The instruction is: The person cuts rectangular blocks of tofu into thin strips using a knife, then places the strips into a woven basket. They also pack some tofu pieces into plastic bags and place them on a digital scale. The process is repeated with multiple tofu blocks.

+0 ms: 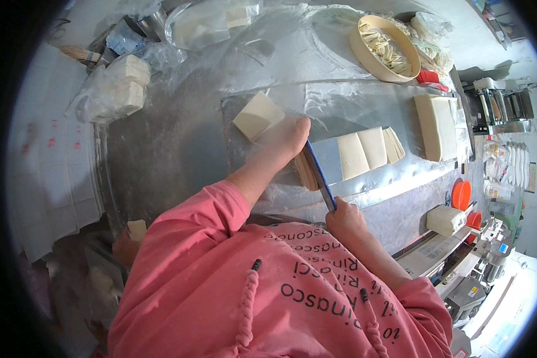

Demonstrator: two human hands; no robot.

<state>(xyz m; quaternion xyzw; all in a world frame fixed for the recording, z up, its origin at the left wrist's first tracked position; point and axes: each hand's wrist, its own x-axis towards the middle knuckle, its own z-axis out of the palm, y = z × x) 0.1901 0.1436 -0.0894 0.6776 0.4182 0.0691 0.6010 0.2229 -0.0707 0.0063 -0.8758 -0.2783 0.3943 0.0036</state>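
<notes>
My right hand [347, 219] grips the near end of a long straight blade with a blue spine [320, 172]. The blade slants away from me, and my left hand [300, 130] is closed over its far end, fingers mostly hidden. Beneath and left of the blade lies a stack of thin dough sheets [305, 172], partly covered by my left forearm. Right of the blade, folded or cut dough sheets [362, 152] lie in a row, with a fanned stack [394, 145] at its end. A squarish stack of pale sheets [259, 115] sits beyond my left wrist.
A thick dough-sheet stack [436, 127] stands right, near a red brush [431, 79] and a round wooden tray of dough strips [358, 53]. Bagged white blocks [127, 85] lie far left. A co-worker's hand [124, 247] is near a pale sheet at lower left. Machines [470, 291] stand lower right.
</notes>
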